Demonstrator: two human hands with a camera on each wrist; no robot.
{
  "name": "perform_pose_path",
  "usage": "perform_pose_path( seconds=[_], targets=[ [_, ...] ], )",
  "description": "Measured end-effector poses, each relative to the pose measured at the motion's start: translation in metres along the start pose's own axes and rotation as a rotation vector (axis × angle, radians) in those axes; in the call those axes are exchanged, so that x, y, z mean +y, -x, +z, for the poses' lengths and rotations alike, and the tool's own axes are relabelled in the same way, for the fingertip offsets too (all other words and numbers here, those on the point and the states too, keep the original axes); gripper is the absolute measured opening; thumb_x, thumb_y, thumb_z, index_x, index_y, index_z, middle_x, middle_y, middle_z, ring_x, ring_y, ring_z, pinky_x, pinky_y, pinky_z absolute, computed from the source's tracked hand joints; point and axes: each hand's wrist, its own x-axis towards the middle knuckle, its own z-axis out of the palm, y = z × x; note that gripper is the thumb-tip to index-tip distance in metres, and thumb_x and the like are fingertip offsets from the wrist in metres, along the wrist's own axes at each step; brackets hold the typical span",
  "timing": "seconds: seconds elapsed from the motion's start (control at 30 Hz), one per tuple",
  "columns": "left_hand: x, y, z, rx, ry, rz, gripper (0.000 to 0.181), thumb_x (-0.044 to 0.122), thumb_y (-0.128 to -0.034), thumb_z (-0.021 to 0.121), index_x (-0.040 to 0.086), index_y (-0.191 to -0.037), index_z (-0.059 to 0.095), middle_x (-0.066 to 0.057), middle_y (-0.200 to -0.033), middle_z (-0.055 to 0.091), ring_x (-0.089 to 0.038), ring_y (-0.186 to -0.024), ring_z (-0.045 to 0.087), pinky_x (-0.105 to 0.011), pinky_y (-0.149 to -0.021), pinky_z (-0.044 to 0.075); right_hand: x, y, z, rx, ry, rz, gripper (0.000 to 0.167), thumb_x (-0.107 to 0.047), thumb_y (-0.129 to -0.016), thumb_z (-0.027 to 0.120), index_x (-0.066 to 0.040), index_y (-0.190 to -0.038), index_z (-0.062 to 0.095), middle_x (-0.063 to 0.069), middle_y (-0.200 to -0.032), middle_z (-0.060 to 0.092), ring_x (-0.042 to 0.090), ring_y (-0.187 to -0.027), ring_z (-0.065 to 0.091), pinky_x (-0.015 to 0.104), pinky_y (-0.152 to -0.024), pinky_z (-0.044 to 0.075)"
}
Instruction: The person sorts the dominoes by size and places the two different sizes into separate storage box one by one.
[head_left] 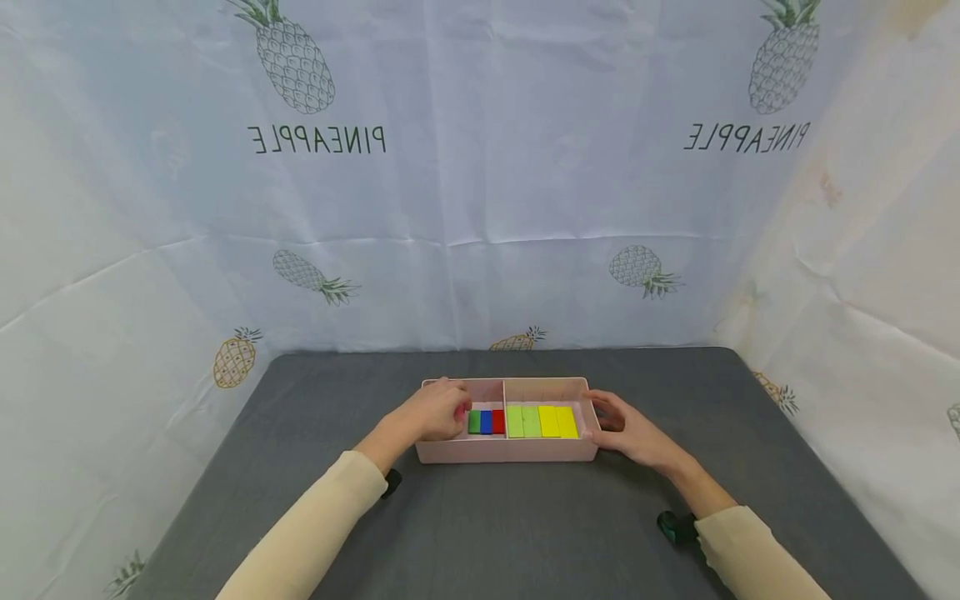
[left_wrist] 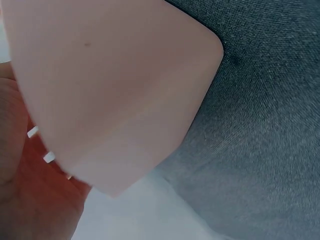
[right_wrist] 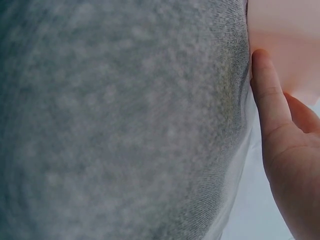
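A pale pink divided box (head_left: 506,451) sits on the dark table. My left hand (head_left: 437,410) reaches over its left compartment, fingers bent down and pinching a small pink-red piece (head_left: 460,412) that is mostly hidden. Beside those fingers lie green (head_left: 475,422), blue (head_left: 487,422) and red (head_left: 498,422) blocks. In the right compartment, light green blocks (head_left: 522,422) and yellow blocks (head_left: 558,422) stand in a row. My right hand (head_left: 633,432) holds the box's right end, thumb near the front corner and fingers at the rear. The left wrist view shows the box wall hiding the left fingertips.
A thin divider (head_left: 505,408) splits the box into two compartments. The grey-black tabletop (head_left: 510,533) extends around it. Behind hangs a pale curtain (head_left: 480,183) printed with pineapples, meeting the table's far edge. Dark wrist devices show near both cuffs.
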Motion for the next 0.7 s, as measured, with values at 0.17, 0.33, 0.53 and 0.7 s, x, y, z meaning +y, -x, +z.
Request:
perform_pose_path(
  seconds=[0.17, 0.33, 0.53, 0.7],
  targets=[
    [-0.002, -0.009, 0.006, -0.045, 0.031, -0.064, 0.02, 0.014, -0.0879, 0.068, 0.012, -0.107, 0.075, 0.0, -0.106, 0.065, -0.019, -0.096, 0.056, -0.037, -0.09, 0.051, 0.001, 0.0, -0.001, 0.001, -0.032, -0.014, 0.074, -0.028, -0.098, 0.07, -0.015, -0.158, 0.029, 0.024, -0.164, 0.023, 0.051, -0.141, 0.036, 0.062, -0.108, 0.039],
    [-0.001, -0.014, 0.012, -0.087, 0.091, -0.096, 0.019, 0.01, -0.0877, 0.067, 0.009, -0.106, 0.074, 0.0, -0.102, 0.063, -0.016, -0.088, 0.056, -0.036, -0.088, 0.053, 0.002, -0.001, 0.0, -0.016, -0.054, -0.041, 0.073, -0.026, -0.098, 0.069, -0.014, -0.158, 0.03, 0.022, -0.164, 0.024, 0.05, -0.141, 0.037, 0.06, -0.108, 0.04],
    [0.001, -0.017, 0.016, -0.092, 0.098, -0.077, 0.014, 0.009, -0.0884, 0.069, 0.011, -0.102, 0.07, 0.0, -0.1, 0.064, -0.015, -0.087, 0.056, -0.036, -0.085, 0.053, 0.003, 0.0, 0.0, -0.015, -0.059, -0.04, 0.072, -0.026, -0.098, 0.07, -0.015, -0.158, 0.031, 0.022, -0.163, 0.024, 0.05, -0.142, 0.036, 0.062, -0.109, 0.038],
    [0.002, -0.02, 0.014, -0.104, 0.102, -0.073, 0.016, 0.011, -0.0889, 0.071, 0.012, -0.105, 0.07, 0.0, -0.102, 0.065, -0.016, -0.089, 0.057, -0.036, -0.088, 0.053, 0.003, -0.001, 0.0, -0.006, -0.052, -0.038, 0.071, -0.027, -0.098, 0.07, -0.015, -0.157, 0.032, 0.022, -0.163, 0.025, 0.05, -0.142, 0.036, 0.062, -0.109, 0.038]
  ],
)
